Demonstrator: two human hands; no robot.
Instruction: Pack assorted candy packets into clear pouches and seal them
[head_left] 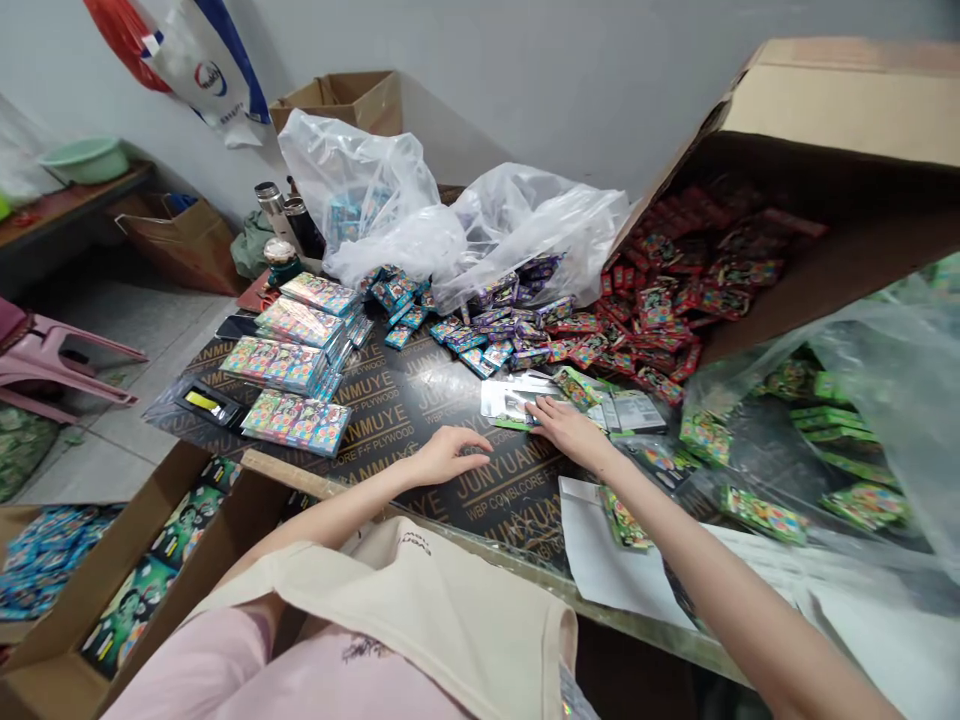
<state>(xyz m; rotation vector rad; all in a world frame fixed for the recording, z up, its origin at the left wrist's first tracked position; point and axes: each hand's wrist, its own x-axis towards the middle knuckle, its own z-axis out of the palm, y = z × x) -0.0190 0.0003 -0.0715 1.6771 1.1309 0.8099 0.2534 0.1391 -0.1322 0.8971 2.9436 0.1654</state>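
Observation:
My left hand (450, 455) hovers just over or rests on the dark plywood table (390, 420), thumb and fingers apart, holding nothing. With fingers stretched out, my right hand (564, 428) lies on a loose pile of flat grey-and-green printed packets (517, 396). A green packet (579, 388) and a dark-backed packet (636, 411) lie beside its fingers. Below my right forearm, another green packet (624, 518) sits on a white paper sheet (600, 555). Heaps of blue packets (401, 300), purple packets (510, 315) and red packets (652, 310) spread behind my hands.
Stacks of wrapped colourful packs (296, 420) stand at the left, near a black case (210, 405) and flasks (300, 225). A tipped cardboard box (832, 110) holds red packets. Clear plastic bags (375, 200) sit behind; green packets (832, 430) lie under plastic at right. An open carton (172, 590) stands lower left.

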